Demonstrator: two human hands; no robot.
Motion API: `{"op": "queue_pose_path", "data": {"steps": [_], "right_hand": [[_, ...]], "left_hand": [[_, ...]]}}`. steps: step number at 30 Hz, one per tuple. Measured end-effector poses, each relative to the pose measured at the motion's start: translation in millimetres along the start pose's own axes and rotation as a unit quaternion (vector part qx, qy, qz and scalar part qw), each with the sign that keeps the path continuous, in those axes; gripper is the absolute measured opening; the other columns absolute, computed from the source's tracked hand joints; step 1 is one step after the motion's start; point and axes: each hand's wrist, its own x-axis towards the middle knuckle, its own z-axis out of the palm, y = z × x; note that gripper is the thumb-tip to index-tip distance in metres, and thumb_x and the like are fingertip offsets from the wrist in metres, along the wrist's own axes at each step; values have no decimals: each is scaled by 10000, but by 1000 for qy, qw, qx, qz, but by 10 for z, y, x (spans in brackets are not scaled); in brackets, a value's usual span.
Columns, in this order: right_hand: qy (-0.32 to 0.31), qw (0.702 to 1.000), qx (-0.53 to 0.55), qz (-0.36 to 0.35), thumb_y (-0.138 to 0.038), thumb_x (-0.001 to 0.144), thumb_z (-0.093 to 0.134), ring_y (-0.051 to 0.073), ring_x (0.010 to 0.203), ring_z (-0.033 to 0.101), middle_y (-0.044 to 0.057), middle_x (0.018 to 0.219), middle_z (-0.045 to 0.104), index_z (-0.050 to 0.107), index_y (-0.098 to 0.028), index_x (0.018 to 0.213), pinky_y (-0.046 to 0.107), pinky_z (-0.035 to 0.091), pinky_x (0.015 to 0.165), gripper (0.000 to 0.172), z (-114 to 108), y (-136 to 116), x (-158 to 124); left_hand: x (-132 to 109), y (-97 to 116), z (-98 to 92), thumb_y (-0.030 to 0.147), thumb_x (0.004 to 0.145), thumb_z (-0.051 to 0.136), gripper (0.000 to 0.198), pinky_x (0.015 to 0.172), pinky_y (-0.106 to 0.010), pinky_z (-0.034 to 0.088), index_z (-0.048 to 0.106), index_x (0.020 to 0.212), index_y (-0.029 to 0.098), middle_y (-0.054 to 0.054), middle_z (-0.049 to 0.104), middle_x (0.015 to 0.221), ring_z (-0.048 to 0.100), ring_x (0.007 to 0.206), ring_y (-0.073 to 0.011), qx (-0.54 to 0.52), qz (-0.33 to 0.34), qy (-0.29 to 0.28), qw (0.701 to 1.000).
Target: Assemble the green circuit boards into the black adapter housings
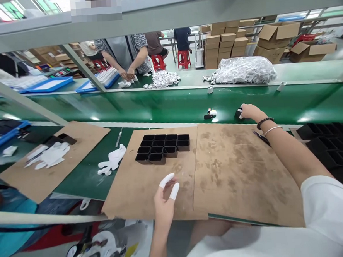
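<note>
My right hand (pixel 246 111) reaches over the green belt (pixel 164 109) with its fingers closed round a small black piece (pixel 238 113). My left hand (pixel 166 191) hovers above the cardboard sheet (pixel 140 192), its thumb and a finger spread in white finger cots, with nothing between them. Beyond it on the cardboard stand several black open boxes (pixel 159 149) in close rows. A little group of black and white parts (pixel 210 113) lies on the belt, left of my right hand. Black tweezers (pixel 261 137) rest under my right forearm.
More black boxes (pixel 332 145) stand at the right. White gloves (pixel 112 160) and a metal tool (pixel 119 137) lie left of the cardboard. Across the belt, a person's hands (pixel 129 73) handle white parts near a plastic-wrapped pile (pixel 245 70). A metal bar (pixel 164 12) crosses above.
</note>
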Motion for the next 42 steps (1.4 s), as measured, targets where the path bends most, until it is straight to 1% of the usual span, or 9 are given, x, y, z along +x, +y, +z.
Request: {"op": "queue_pose_path", "data": {"steps": [3, 6, 13, 20, 29, 32, 34, 37, 42], "right_hand": [[5, 997, -31, -70, -186, 836, 655, 436, 1329, 545, 288, 1449, 569, 472, -148, 1549, 510, 510, 970, 737, 72, -265, 217], [-19, 981, -37, -190, -89, 875, 567, 369, 1464, 451, 147, 1695, 336, 434, -294, 1591, 438, 452, 1087, 757, 158, -688, 495], [-95, 946, -57, -306, -70, 867, 572, 276, 1199, 667, 116, 1364, 707, 703, -233, 1357, 316, 480, 976, 533, 320, -1188, 949], [-119, 957, -63, -256, -152, 746, 734, 291, 991, 713, 178, 1150, 776, 752, -149, 1219, 325, 518, 831, 473, 410, -1176, 1063], [-101, 969, 28, -223, -76, 696, 732, 311, 1039, 702, 161, 1130, 779, 762, -80, 1162, 366, 546, 902, 467, 360, -1489, 978], [-80, 967, 103, -219, -128, 729, 729, 288, 1097, 696, 139, 1186, 761, 741, -106, 1176, 375, 536, 990, 448, 220, -1426, 671], [-83, 939, 266, -203, -185, 699, 774, 280, 1122, 688, 126, 1186, 755, 743, -126, 1106, 391, 515, 1050, 412, 125, -1291, 287], [-104, 844, 503, -157, -380, 560, 893, 325, 1123, 683, 122, 1127, 761, 737, -168, 989, 489, 497, 1091, 503, 72, -962, -511], [-126, 804, 580, -5, -380, 412, 952, 428, 1175, 684, 132, 1165, 777, 786, -311, 900, 585, 452, 1138, 520, 369, -217, -1876]], "left_hand": [[158, 23, -103, 530, 791, 766, 482, 1037, -482, 539, 727, 1157, 219, -106, 759, 1104, 708, 1044, -273, 85, 64, 75, 992], [310, 114, -92, 494, 842, 710, 397, 1062, -499, 523, 732, 1145, 238, -109, 735, 1180, 683, 1117, -288, 157, 119, 85, 977], [537, -87, 24, 461, 867, 686, 373, 1084, -520, 521, 737, 1159, 235, -124, 722, 1233, 676, 1178, -315, 181, 104, 72, 975], [612, -191, 33, 446, 892, 679, 300, 1027, -466, 559, 765, 1090, 238, -103, 752, 1147, 704, 1093, -281, 151, 118, 92, 977], [592, -84, 97, 277, 905, 652, 240, 968, -423, 580, 737, 1119, 209, -99, 744, 1094, 711, 1020, -234, 176, 194, 100, 960], [552, -86, 98, 270, 908, 647, 268, 1000, -437, 558, 715, 1161, 214, -106, 712, 1139, 685, 1073, -241, 190, 209, 121, 952], [520, -65, 82, 273, 912, 649, 277, 1047, -465, 519, 706, 1177, 216, -112, 684, 1153, 650, 1119, -253, 198, 223, 133, 945], [528, 13, 20, 269, 918, 646, 319, 1082, -509, 469, 682, 1229, 212, -127, 627, 1164, 592, 1151, -277, 246, 252, 174, 920], [685, 240, -146, 182, 864, 690, 298, 1098, -641, 385, 710, 1162, 191, -202, 535, 1332, 477, 1311, -409, 427, 218, 175, 860]]}}
